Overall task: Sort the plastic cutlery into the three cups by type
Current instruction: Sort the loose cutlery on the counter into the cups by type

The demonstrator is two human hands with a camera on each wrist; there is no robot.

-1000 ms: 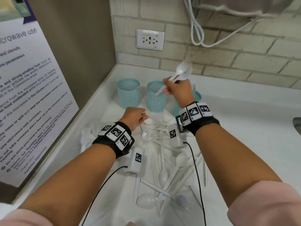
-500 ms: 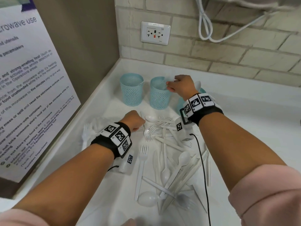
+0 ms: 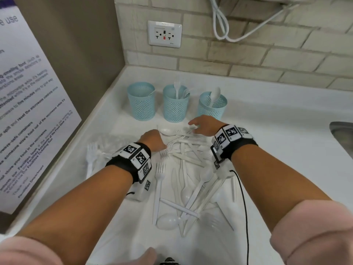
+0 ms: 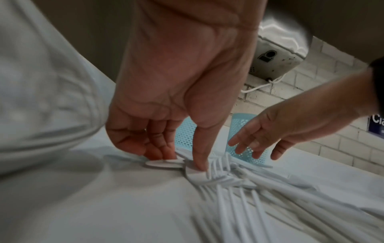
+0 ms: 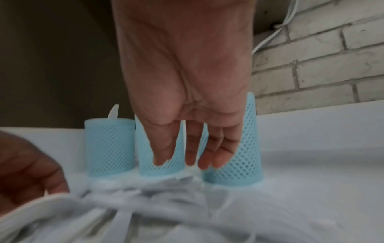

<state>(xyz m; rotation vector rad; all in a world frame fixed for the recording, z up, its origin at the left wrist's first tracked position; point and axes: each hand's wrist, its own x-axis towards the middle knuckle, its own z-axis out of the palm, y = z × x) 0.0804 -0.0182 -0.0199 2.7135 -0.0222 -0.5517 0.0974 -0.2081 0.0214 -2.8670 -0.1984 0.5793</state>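
Observation:
Three light-blue mesh cups stand in a row at the back: the left cup [image 3: 141, 101] with a knife tip [image 5: 113, 111] showing, the middle cup [image 3: 175, 104] with forks, the right cup [image 3: 212, 107] with a spoon. A pile of white plastic cutlery [image 3: 183, 169] lies in front of them. My left hand [image 3: 158, 139] is at the pile's far left corner. Its curled fingers [image 4: 160, 148] and thumb pinch at a spoon [image 4: 164, 163] lying there. My right hand [image 3: 198, 125] hovers over the pile's far end, fingers [image 5: 191, 157] spread and empty.
A clear bag with more forks [image 3: 95, 153] lies left of the pile. A poster [image 3: 28, 111] leans along the left wall. The brick wall carries an outlet [image 3: 164, 33] and a looped white cord [image 3: 221, 25]. A sink edge [image 3: 342, 136] shows at right.
My right hand lowered the forks it held into the middle cup, let go, and came down empty to the pile. My left hand stayed at the pile's corner.

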